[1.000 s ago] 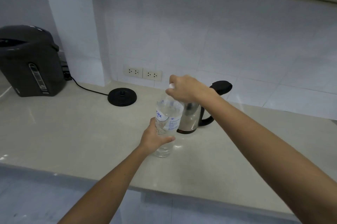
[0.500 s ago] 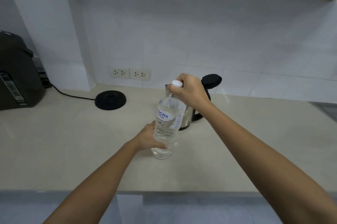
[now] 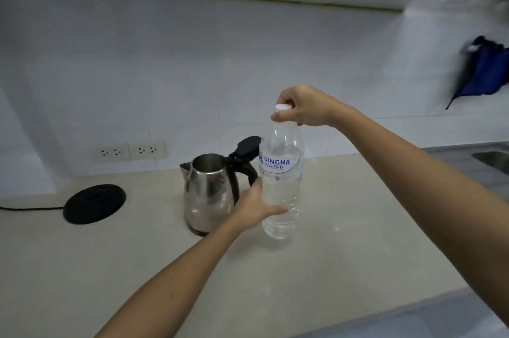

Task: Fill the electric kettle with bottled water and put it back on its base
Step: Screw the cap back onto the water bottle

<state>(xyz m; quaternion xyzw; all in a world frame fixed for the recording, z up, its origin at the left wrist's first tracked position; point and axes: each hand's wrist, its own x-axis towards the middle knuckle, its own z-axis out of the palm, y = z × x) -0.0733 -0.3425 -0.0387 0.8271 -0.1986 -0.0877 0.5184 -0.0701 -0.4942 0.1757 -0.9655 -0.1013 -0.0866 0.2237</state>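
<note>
A clear plastic water bottle [image 3: 281,172] with a blue-lettered label stands upright on the beige counter [image 3: 358,227]. My left hand [image 3: 254,206] grips its lower body. My right hand [image 3: 303,107] pinches the white cap [image 3: 283,107] at the top. Just left of the bottle stands the steel kettle [image 3: 208,194], its black lid [image 3: 247,146] flipped open and its handle toward the bottle. The round black base [image 3: 94,203] lies on the counter further left, apart from the kettle, with its cord running off the left edge.
Two wall sockets [image 3: 132,151] sit in the tiled wall behind the base. A sink corner [image 3: 493,158] shows at the right edge. A dark blue cloth [image 3: 484,70] hangs on the ledge at upper right. The counter's front edge runs across the lower right.
The view has swung right, so the dark hot-water dispenser left the frame. The bottle now stands beside the kettle's right instead of in front of it. Both hands keep their hold.
</note>
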